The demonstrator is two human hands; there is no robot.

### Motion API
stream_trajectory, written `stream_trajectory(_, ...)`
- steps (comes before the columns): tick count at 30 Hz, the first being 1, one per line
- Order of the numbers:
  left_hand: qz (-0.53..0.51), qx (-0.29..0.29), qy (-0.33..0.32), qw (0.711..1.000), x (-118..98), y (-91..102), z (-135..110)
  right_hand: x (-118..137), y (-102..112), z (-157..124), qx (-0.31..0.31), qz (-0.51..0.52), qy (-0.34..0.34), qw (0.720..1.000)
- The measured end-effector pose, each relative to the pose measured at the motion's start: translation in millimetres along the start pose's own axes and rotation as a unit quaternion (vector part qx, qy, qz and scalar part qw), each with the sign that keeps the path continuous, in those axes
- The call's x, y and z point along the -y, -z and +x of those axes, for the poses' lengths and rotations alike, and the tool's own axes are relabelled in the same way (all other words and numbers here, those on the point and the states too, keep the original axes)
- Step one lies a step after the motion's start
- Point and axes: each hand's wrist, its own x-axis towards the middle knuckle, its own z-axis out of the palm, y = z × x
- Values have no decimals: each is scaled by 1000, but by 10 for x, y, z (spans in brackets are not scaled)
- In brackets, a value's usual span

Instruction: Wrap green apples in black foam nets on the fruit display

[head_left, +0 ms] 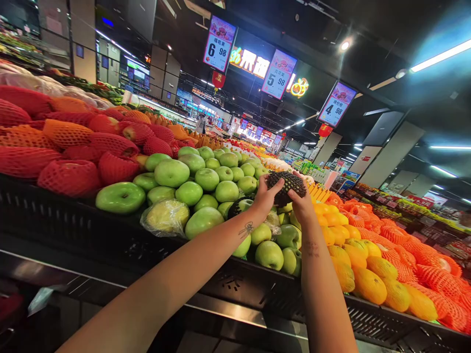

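My left hand (265,197) and my right hand (302,202) are closed around opposite sides of a round fruit in a black foam net (283,185). Greenish-brown spots show through the mesh; the fruit's kind is hard to make out. Both thumbs lie on its near side. The hands hold it over the far right part of a heap of green apples (208,180). Just left of my left wrist, another green apple (244,205) shows a dark net around it, partly hidden by my forearm. An apple in clear plastic film (166,216) lies at the heap's front.
Red and orange net-wrapped fruit (71,176) is piled on the left. Oranges (362,279) and orange-netted fruit (436,282) fill the right side. A black slatted crate edge (73,215) runs along the front. Price signs (278,74) hang overhead. A person (201,124) stands far back.
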Motion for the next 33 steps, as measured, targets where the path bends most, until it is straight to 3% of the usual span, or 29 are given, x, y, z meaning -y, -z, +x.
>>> stream_trajectory(4, 60, 53, -94, 992, 34, 27, -8, 59, -7, -47, 44, 4, 20, 999)
stream_trajectory(6, 80, 107, -135, 982, 31, 35, -26, 78, -12, -54, 27, 16, 22, 999)
stream_trajectory(9, 168, 158, -185, 955, 25, 50, -53, 81, -41, -40, -31, 96, -43, 994)
stream_trajectory(12, 303, 170, -231, 909, 40, 70, -67, 76, -85, -12, -79, 179, -102, 975)
stream_trajectory(19, 436, 149, -308, 832, 58, 83, -49, 118, -120, 14, -107, 259, -69, 957)
stream_trajectory(23, 430, 88, -328, 836, 44, 86, -23, 93, -128, -3, -96, 257, -112, 955)
stream_trajectory(27, 388, 97, -314, 861, 46, 77, -19, 88, -143, -30, -69, 258, -137, 954)
stream_trajectory(30, 342, 65, -326, 879, 50, 71, -21, 148, -177, -59, -64, 268, -145, 950)
stream_trajectory(33, 318, 25, -380, 868, 56, 74, -25, 221, -219, -93, -59, 262, -138, 953)
